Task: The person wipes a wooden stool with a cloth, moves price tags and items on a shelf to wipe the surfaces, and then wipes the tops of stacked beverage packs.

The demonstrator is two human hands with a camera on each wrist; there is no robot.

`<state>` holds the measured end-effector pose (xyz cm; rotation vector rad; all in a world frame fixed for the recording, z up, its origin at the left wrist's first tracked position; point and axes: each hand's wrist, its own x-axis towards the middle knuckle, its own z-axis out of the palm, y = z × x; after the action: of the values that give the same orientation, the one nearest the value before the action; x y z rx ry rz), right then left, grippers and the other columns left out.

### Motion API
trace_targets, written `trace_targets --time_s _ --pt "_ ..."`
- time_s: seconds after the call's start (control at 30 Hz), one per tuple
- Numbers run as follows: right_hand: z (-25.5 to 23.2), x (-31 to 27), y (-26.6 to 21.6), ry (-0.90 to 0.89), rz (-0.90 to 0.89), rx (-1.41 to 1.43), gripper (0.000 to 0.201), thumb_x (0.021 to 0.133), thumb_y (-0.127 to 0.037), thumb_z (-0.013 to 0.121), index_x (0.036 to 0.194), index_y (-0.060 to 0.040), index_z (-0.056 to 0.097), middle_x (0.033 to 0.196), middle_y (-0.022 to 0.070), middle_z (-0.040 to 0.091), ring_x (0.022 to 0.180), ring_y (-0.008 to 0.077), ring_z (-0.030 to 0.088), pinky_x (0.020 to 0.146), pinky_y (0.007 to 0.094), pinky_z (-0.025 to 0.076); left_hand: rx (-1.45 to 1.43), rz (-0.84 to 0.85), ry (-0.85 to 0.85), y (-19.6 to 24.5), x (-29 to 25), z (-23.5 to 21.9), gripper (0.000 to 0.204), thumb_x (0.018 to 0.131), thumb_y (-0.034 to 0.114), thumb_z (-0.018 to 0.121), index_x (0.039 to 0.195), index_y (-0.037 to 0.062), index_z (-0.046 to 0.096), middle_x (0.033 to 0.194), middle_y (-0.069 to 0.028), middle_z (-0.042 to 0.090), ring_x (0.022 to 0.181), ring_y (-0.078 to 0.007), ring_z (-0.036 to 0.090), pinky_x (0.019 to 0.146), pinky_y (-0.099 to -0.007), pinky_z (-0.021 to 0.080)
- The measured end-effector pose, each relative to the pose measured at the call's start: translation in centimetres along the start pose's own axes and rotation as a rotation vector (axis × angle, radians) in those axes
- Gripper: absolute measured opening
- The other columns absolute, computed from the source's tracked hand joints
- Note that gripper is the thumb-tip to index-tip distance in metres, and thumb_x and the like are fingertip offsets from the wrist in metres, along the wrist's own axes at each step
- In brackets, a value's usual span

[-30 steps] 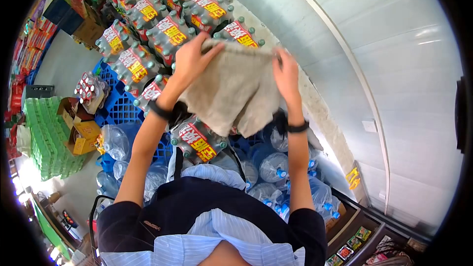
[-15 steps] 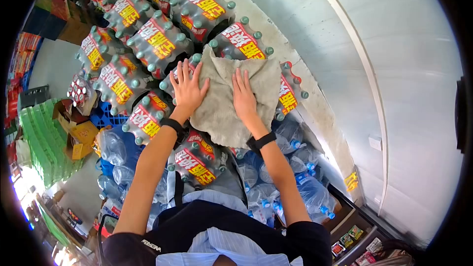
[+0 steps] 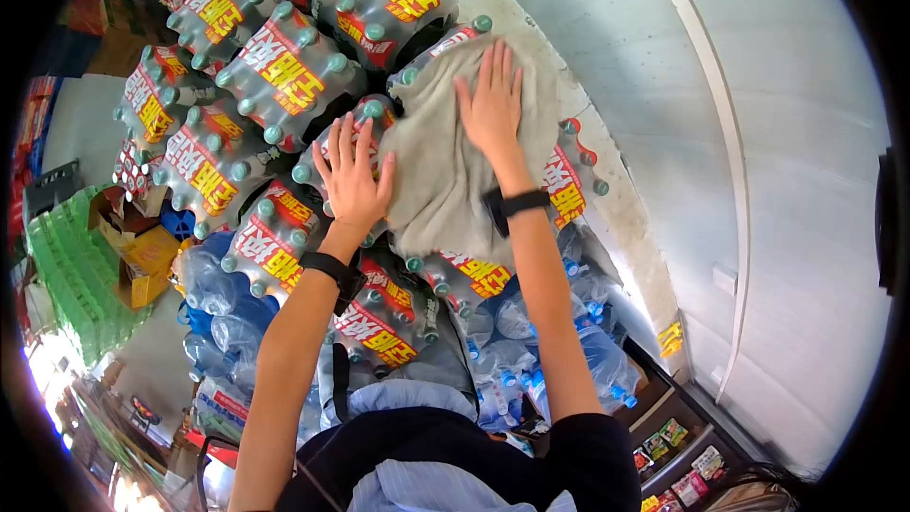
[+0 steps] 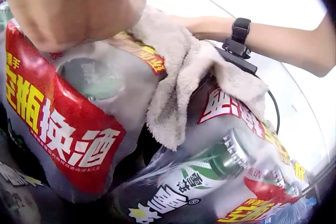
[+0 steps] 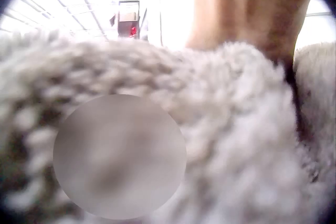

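Observation:
A grey-beige towel [image 3: 431, 166] lies draped and wrinkled over shrink-wrapped packs of bottles in the head view. My right hand [image 3: 495, 104] rests flat on its upper part, fingers straight. Just left of the cloth, my left hand [image 3: 354, 180] lies with spread fingers on a bottle pack [image 3: 379, 114]. The left wrist view has that hand [image 4: 73, 8] on the plastic wrap, with the towel [image 4: 170, 77] hanging down between two packs beside it. Fuzzy towel pile [image 5: 236, 119] fills most of the right wrist view, the forearm rising behind it.
More wrapped bottle packs [image 3: 284, 66] extend up and left. Large empty plastic jugs [image 3: 512, 360] lie below the packs, near my body. A white wall [image 3: 777, 133] with a ledge runs along the right. Green wrapped stacks [image 3: 81, 265] and an open yellow carton [image 3: 142, 265] stand at left.
Earlier both hands held the towel up by its top corners; it now lies on the packs. Since half a second ago, my right hand has slid up and right across it, spreading the far part.

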<state>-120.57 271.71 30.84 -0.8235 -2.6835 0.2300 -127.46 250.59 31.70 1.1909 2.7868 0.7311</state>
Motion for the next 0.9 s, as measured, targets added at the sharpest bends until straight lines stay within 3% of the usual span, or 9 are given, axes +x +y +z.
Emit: trace_targets --time_s 0.17,0.27,0.47,0.67,0.73,0.77,0.8,0.87,0.9 --pt "-2.2 -6.4 -1.4 -0.167 -0.011 0.007 0.071 0.086 -0.038 0.051 0.134 0.0077 0.026 0.143 0.0236 0.021 0.133 0.0348 0.021 0.107 0.0476 0.016 0.059 -0.033 0.001 0.3 0.5 0.2 0.045 0.087 0.031 0.047 0.128 0.0112 0.043 0.133 -0.0109 0.038 0.125 -0.0272 0.032 0.103 -0.0511 0.016" --pt "-2.3 -4.1 -0.2 -0.215 -0.123 -0.053 0.070 0.086 -0.037 0.051 0.135 0.0055 0.026 0.143 0.0237 0.021 0.133 0.0352 0.021 0.107 0.0478 0.016 0.124 -0.043 -0.008 0.6 0.6 0.4 0.045 0.087 0.029 0.046 0.128 0.0115 0.042 0.132 -0.0112 0.039 0.125 -0.0278 0.032 0.103 -0.0511 0.016" --pt "2.1 5.5 0.8 0.037 -0.098 -0.044 0.066 0.087 -0.040 0.050 0.133 0.0034 0.032 0.141 0.0249 0.023 0.131 0.0370 0.023 0.105 0.0487 0.020 0.138 -0.038 -0.002 0.5 0.6 0.4 0.044 0.086 0.022 0.046 0.128 0.0100 0.041 0.132 -0.0113 0.038 0.125 -0.0276 0.031 0.104 -0.0493 0.016" --pt "1.1 4.2 1.3 -0.064 -0.290 0.023 0.063 0.086 -0.041 0.050 0.133 -0.0006 0.036 0.138 0.0295 0.024 0.128 0.0443 0.025 0.103 0.0485 0.025 0.134 -0.040 0.012 0.4 0.5 0.7 0.044 0.084 0.023 0.048 0.127 0.0108 0.043 0.131 -0.0123 0.040 0.124 -0.0285 0.034 0.102 -0.0510 0.018" --pt "2.2 6.3 1.3 0.005 -0.181 0.029 0.062 0.087 -0.040 0.050 0.133 -0.0004 0.035 0.138 0.0302 0.023 0.125 0.0446 0.028 0.101 0.0483 0.027 0.152 -0.022 0.028 0.3 0.4 0.7 0.044 0.084 0.023 0.048 0.126 0.0104 0.044 0.131 -0.0120 0.040 0.123 -0.0283 0.034 0.102 -0.0510 0.019" --pt "2.7 7.6 1.0 0.093 -0.046 0.088 0.050 0.088 -0.038 0.047 0.120 0.0002 0.050 0.123 0.0320 0.042 0.112 0.0442 0.045 0.092 0.0478 0.038 0.152 -0.030 0.026 0.4 0.4 0.7 0.045 0.083 0.023 0.049 0.126 0.0104 0.044 0.131 -0.0120 0.040 0.123 -0.0283 0.035 0.102 -0.0511 0.020" --pt "2.9 9.0 1.3 0.100 -0.045 0.092 0.050 0.088 -0.038 0.047 0.120 0.0002 0.050 0.123 0.0320 0.042 0.112 0.0442 0.045 0.092 0.0478 0.038 0.157 -0.025 0.030 0.4 0.4 0.7 0.045 0.083 0.023 0.049 0.126 0.0104 0.044 0.131 -0.0120 0.040 0.123 -0.0283 0.035 0.102 -0.0511 0.020" --pt "1.9 11.9 1.3 -0.338 0.270 -0.001 0.040 0.087 -0.035 0.045 0.097 -0.0015 0.063 0.100 0.0267 0.059 0.092 0.0389 0.058 0.077 0.0460 0.046 0.127 -0.034 0.024 0.4 0.4 0.5 0.044 0.083 0.022 0.049 0.126 0.0103 0.044 0.131 -0.0124 0.040 0.123 -0.0285 0.035 0.102 -0.0512 0.020" --pt "1.5 12.7 1.3 -0.336 0.267 0.005 0.040 0.087 -0.035 0.045 0.097 -0.0015 0.063 0.100 0.0267 0.059 0.092 0.0389 0.058 0.077 0.0460 0.046 0.139 -0.043 0.006 0.5 0.4 0.5 0.043 0.085 0.020 0.048 0.126 0.0101 0.042 0.133 -0.0108 0.038 0.125 -0.0278 0.032 0.102 -0.0493 0.020"
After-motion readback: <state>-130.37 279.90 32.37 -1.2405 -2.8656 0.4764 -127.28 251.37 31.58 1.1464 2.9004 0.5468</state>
